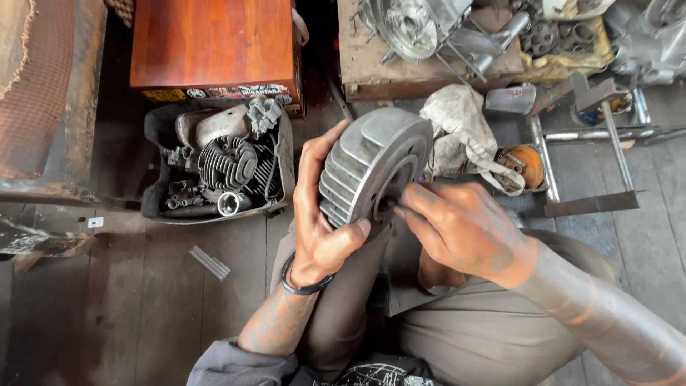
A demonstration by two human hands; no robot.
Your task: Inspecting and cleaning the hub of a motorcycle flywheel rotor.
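A grey finned metal engine cylinder (pixel 371 161) is held up over my lap in the middle of the view. My left hand (pixel 318 214) wraps around its finned left side, thumb across the lower edge. My right hand (pixel 457 225) is at the cylinder's flat open face, fingertips pressed to the rim of the bore; whether it holds a small tool there is hidden. Both hands are smeared with grease. A black band sits on my left wrist.
A black tray (pixel 153 207) of engine parts, with a dark finned cylinder head (pixel 227 163), lies at left below an orange-brown box (pixel 214 43). A dirty rag (pixel 461 136), an orange-lidded tin (pixel 523 164), metal bars (pixel 593 204) and a wooden board (pixel 364 68) with engine casings lie ahead.
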